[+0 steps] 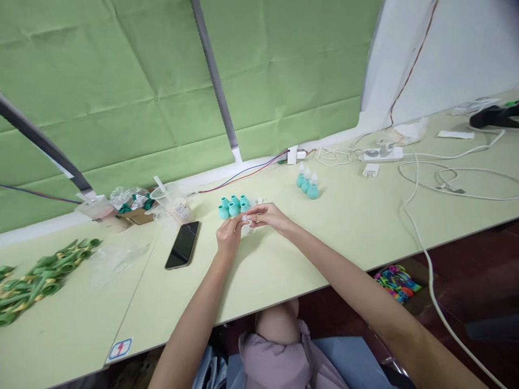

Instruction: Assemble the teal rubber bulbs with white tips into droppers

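The left hand [227, 235] and right hand [270, 217] pinch a small white bit [244, 218] together over the table [275, 265]. Open blue-green bottles [234, 210] stand just behind, partly hidden by the hands. A phone [183, 246] lies to the left, near a cup [178, 208]. Three capped bottles [312, 191] stand farther right.

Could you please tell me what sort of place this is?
Probably a small hand-assembly workshop, though I cannot be sure. Pale-yellow tabletops hold small open turquoise bottles, three turquoise bottles with white pointed tops, and many green-and-yellow tubular pieces.
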Motion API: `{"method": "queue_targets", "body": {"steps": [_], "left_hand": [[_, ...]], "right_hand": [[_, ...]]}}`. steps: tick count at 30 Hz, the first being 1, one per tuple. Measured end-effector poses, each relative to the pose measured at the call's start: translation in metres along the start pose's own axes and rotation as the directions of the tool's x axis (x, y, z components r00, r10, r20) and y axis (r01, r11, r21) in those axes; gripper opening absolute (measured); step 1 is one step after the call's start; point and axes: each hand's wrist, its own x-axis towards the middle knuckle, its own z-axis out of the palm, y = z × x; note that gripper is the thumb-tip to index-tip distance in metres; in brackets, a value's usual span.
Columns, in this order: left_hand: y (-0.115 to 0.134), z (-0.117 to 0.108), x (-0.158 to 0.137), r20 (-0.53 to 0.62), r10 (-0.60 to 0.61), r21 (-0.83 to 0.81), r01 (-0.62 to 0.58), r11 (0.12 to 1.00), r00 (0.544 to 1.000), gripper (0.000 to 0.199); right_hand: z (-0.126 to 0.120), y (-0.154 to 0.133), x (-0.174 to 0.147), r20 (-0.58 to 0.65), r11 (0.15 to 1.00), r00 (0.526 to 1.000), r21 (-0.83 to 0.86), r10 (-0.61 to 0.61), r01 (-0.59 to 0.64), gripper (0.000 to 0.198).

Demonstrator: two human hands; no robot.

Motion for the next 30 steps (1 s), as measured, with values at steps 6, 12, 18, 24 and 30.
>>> {"method": "queue_targets", "body": {"steps": [6,12,18,24,30], "left_hand": [[-0.002,0.000,-0.003,0.044,0.010,0.063,-0.013,0.998,0.999,0.017],[-0.009,0.003,-0.010,0.083,0.127,0.096,-0.135,0.986,0.988,0.020],[-0.012,0.005,-0.015,0.118,0.140,0.063,-0.148,0.987,0.983,0.021],[-0.009,0.003,-0.013,0.167,0.174,0.021,-0.180,0.983,0.970,0.024],[-0.008,0.005,-0.015,0.119,0.136,0.061,-0.144,0.988,0.983,0.024]], "right_hand": [[-0.004,0.001,0.002,0.006,0.999,0.999,-0.013,0.037,-0.037,0.034],[-0.009,0.007,0.004,0.040,0.998,0.998,0.038,0.042,-0.043,0.035],[-0.011,0.006,0.003,0.091,0.998,0.995,0.042,0.037,-0.041,0.034],[-0.014,0.009,0.004,0.094,0.999,0.995,0.036,0.032,-0.036,0.035],[-0.015,0.015,0.006,0.122,0.999,0.992,0.026,0.020,-0.023,0.034]]}}
